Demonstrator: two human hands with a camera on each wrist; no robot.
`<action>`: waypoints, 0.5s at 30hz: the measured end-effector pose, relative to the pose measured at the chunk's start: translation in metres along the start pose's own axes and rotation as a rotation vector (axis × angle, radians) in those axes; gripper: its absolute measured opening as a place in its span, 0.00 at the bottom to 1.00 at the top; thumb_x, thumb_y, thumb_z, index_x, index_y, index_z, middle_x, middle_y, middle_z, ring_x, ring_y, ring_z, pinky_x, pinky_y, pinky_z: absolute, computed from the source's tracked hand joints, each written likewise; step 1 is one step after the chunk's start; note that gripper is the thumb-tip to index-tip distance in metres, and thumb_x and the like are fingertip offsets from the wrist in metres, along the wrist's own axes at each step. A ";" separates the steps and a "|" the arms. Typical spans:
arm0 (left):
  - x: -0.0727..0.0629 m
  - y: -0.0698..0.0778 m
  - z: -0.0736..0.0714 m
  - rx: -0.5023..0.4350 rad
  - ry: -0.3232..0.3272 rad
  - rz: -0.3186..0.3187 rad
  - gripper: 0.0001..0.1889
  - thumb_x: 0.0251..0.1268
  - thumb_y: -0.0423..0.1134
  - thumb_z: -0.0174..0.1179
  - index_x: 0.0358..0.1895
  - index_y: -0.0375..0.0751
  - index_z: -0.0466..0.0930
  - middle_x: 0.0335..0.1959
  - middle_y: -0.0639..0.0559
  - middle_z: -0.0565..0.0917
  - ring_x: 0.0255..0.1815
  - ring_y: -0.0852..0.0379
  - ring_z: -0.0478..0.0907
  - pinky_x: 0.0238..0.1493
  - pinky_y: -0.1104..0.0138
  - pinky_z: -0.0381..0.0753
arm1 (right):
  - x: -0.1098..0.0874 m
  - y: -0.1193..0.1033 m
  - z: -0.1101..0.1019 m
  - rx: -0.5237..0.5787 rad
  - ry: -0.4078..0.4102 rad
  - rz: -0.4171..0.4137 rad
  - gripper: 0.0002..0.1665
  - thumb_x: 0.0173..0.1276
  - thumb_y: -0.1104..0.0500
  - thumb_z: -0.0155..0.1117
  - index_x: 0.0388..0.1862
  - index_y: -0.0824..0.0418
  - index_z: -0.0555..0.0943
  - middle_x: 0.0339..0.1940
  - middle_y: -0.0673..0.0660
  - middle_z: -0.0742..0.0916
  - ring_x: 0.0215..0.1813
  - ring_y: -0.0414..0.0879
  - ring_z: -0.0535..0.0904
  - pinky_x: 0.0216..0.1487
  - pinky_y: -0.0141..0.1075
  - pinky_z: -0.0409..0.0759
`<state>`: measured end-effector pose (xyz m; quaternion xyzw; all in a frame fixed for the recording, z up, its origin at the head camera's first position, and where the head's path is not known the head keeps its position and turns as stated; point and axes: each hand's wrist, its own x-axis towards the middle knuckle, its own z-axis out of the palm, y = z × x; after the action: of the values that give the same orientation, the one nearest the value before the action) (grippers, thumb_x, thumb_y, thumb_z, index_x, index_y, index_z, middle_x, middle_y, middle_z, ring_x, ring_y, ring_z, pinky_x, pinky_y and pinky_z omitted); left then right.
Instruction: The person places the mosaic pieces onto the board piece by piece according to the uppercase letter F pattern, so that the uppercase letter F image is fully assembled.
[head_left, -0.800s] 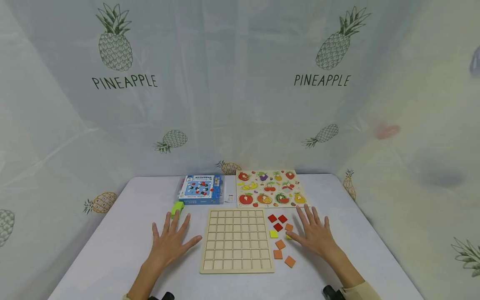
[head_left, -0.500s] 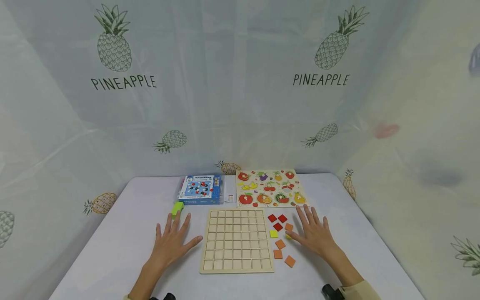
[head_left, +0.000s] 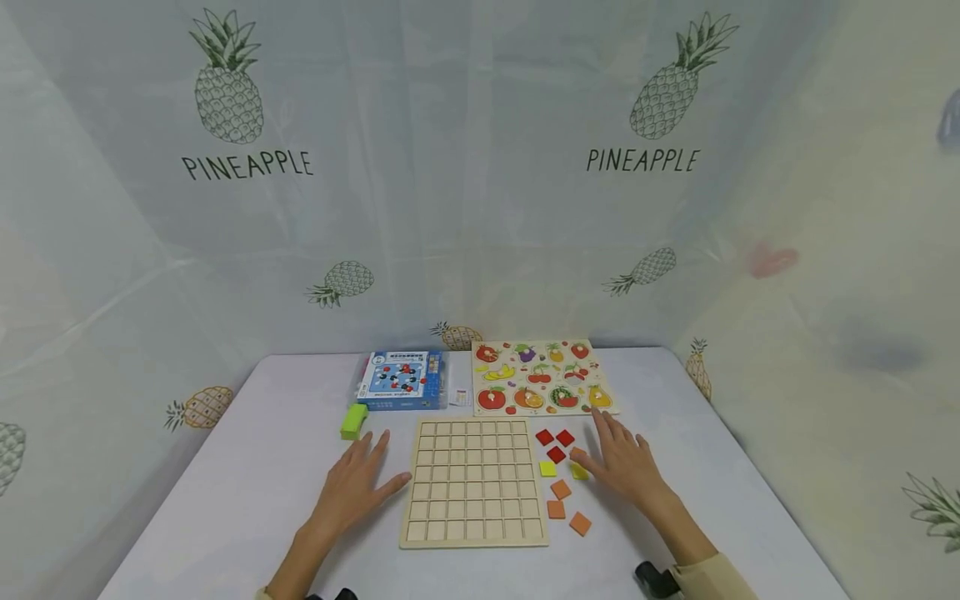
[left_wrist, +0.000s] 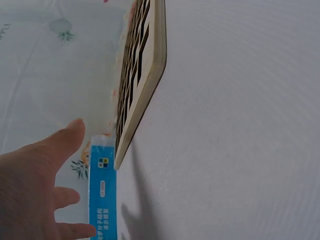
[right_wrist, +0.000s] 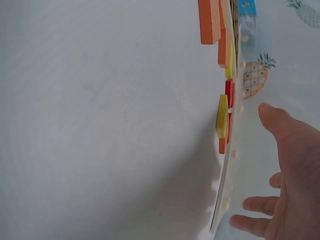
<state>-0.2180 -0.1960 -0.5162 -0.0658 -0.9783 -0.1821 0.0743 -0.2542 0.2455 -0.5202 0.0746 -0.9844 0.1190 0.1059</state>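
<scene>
A wooden grid board [head_left: 474, 481] with square recesses lies flat between the two hands. My left hand [head_left: 351, 487] is held over the table just left of it, thumb toward the board's left edge, holding nothing. Close beyond its fingertips stands a light green block [head_left: 353, 422]. On the other side, my right hand [head_left: 626, 463] hovers beside the loose square tiles, also holding nothing, its thumb overlapping an orange tile in the head view. Those tiles are red [head_left: 556, 454], yellow [head_left: 548, 469] and orange [head_left: 556, 509]. In the right wrist view the fingers are spread above the tabletop near a yellow tile [right_wrist: 222, 116].
At the back of the table lie a blue boxed set [head_left: 402, 380] with a molecule picture and a fruit puzzle board [head_left: 542, 379]. A small printed slip [head_left: 460, 397] sits between them. A pineapple-print curtain [head_left: 480, 208] hangs behind.
My left hand has drawn back and shifted right, uncovering the green block. The right hand's fingers have come closer together, and more of the yellow tile by its thumb now shows.
</scene>
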 end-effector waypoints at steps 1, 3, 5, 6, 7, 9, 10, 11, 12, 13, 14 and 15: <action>0.000 0.001 0.000 -0.010 -0.005 -0.002 0.45 0.61 0.68 0.57 0.74 0.41 0.62 0.72 0.30 0.63 0.71 0.27 0.62 0.63 0.30 0.69 | 0.001 -0.001 0.001 0.007 -0.004 0.002 0.56 0.61 0.30 0.62 0.79 0.58 0.55 0.73 0.69 0.69 0.72 0.67 0.65 0.66 0.74 0.64; 0.000 0.003 0.000 -0.026 -0.015 -0.009 0.45 0.61 0.67 0.58 0.74 0.41 0.62 0.72 0.29 0.64 0.71 0.27 0.62 0.61 0.30 0.71 | 0.002 -0.002 0.001 0.017 -0.012 0.007 0.55 0.62 0.31 0.62 0.79 0.57 0.55 0.73 0.69 0.69 0.71 0.67 0.66 0.64 0.73 0.67; 0.001 0.003 0.001 -0.040 -0.023 -0.016 0.44 0.62 0.66 0.58 0.74 0.41 0.62 0.71 0.30 0.65 0.70 0.27 0.63 0.60 0.30 0.72 | 0.003 -0.004 0.001 0.024 -0.012 0.005 0.55 0.62 0.33 0.63 0.79 0.57 0.55 0.73 0.69 0.70 0.71 0.67 0.67 0.63 0.71 0.69; 0.001 0.003 0.002 -0.044 -0.022 -0.017 0.43 0.62 0.65 0.59 0.73 0.41 0.63 0.71 0.30 0.66 0.69 0.27 0.64 0.59 0.30 0.73 | 0.003 -0.004 0.001 0.024 -0.012 0.004 0.54 0.62 0.33 0.64 0.78 0.57 0.56 0.72 0.69 0.70 0.70 0.67 0.68 0.63 0.71 0.70; 0.002 0.003 0.003 -0.050 -0.022 -0.019 0.42 0.62 0.65 0.59 0.73 0.41 0.64 0.70 0.30 0.67 0.69 0.28 0.65 0.59 0.31 0.73 | 0.004 -0.005 0.001 0.027 -0.012 0.003 0.54 0.62 0.34 0.64 0.78 0.57 0.56 0.72 0.69 0.70 0.69 0.67 0.69 0.62 0.70 0.71; 0.003 0.003 0.005 -0.057 -0.021 -0.020 0.41 0.62 0.63 0.60 0.71 0.40 0.67 0.69 0.31 0.68 0.68 0.29 0.67 0.59 0.32 0.74 | 0.005 -0.007 0.001 0.030 -0.013 0.005 0.54 0.62 0.35 0.65 0.78 0.58 0.57 0.71 0.69 0.71 0.68 0.67 0.70 0.62 0.69 0.73; 0.004 0.003 0.005 -0.059 -0.020 -0.020 0.40 0.62 0.63 0.60 0.70 0.40 0.68 0.68 0.31 0.69 0.68 0.29 0.68 0.59 0.33 0.74 | 0.005 -0.007 0.001 0.030 -0.016 0.009 0.53 0.62 0.35 0.66 0.78 0.58 0.58 0.70 0.68 0.72 0.68 0.67 0.70 0.62 0.69 0.73; 0.005 0.003 0.007 -0.063 -0.019 -0.021 0.39 0.62 0.62 0.61 0.69 0.39 0.69 0.68 0.32 0.70 0.67 0.30 0.69 0.59 0.33 0.75 | 0.006 -0.008 0.000 0.031 -0.018 0.013 0.53 0.61 0.36 0.66 0.77 0.58 0.59 0.70 0.69 0.72 0.67 0.67 0.70 0.61 0.69 0.73; 0.006 0.003 0.007 -0.067 -0.016 -0.020 0.38 0.62 0.61 0.61 0.69 0.39 0.71 0.67 0.32 0.71 0.66 0.31 0.70 0.59 0.33 0.75 | 0.006 -0.009 0.000 0.032 -0.021 0.020 0.52 0.61 0.36 0.67 0.76 0.59 0.60 0.69 0.69 0.72 0.67 0.67 0.70 0.61 0.69 0.73; 0.006 0.003 0.008 -0.070 -0.011 -0.017 0.37 0.62 0.60 0.62 0.68 0.39 0.72 0.66 0.32 0.72 0.66 0.31 0.70 0.59 0.34 0.75 | 0.007 -0.010 0.000 0.032 -0.023 0.026 0.51 0.61 0.37 0.67 0.75 0.59 0.62 0.69 0.69 0.73 0.67 0.67 0.70 0.61 0.69 0.74; 0.007 0.003 0.009 -0.073 -0.008 -0.014 0.36 0.61 0.60 0.63 0.67 0.38 0.72 0.66 0.32 0.73 0.65 0.32 0.71 0.60 0.35 0.76 | 0.008 -0.011 -0.001 0.035 -0.023 0.033 0.49 0.61 0.38 0.68 0.74 0.59 0.64 0.68 0.68 0.73 0.66 0.67 0.70 0.61 0.68 0.74; 0.007 0.004 0.010 -0.076 -0.004 -0.010 0.36 0.61 0.59 0.63 0.66 0.38 0.73 0.65 0.32 0.73 0.65 0.32 0.72 0.60 0.36 0.76 | 0.008 -0.012 -0.001 0.037 -0.022 0.038 0.48 0.61 0.39 0.69 0.73 0.60 0.65 0.68 0.68 0.73 0.66 0.67 0.70 0.62 0.68 0.74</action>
<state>-0.2257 -0.1884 -0.5229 -0.0639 -0.9711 -0.2195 0.0690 -0.2598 0.2329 -0.5148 0.0592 -0.9844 0.1385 0.0913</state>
